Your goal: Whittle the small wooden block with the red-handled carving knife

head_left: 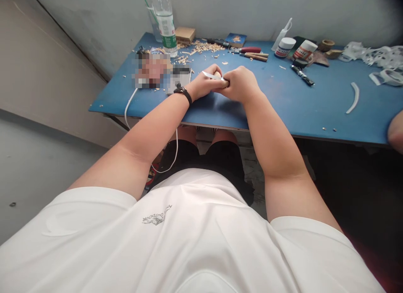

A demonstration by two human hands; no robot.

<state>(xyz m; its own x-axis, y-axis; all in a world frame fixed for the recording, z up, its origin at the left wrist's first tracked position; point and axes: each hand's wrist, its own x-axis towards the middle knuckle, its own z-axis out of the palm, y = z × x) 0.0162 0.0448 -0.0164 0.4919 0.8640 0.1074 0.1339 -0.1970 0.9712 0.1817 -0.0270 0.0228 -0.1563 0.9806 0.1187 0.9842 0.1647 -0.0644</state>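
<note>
Over the front part of the blue table (283, 104), my two hands meet. My left hand (203, 84) is closed around a small pale piece of wood (218, 74), of which only a bit shows between the fingers. Wrapped round the handle of a carving knife, my right hand (242, 84) presses close against the left. The knife's blade (210, 76) points left and lies across the wood. Most of the handle is hidden in the right fist. Pale wood shavings (204, 46) are scattered behind the hands.
A water bottle (166, 28) and a wooden block (185, 34) stand at the back left. Carving tools (255, 56), white jars (285, 47) and crumpled white plastic (378, 56) line the back right. A white cable (128, 104) hangs over the front edge.
</note>
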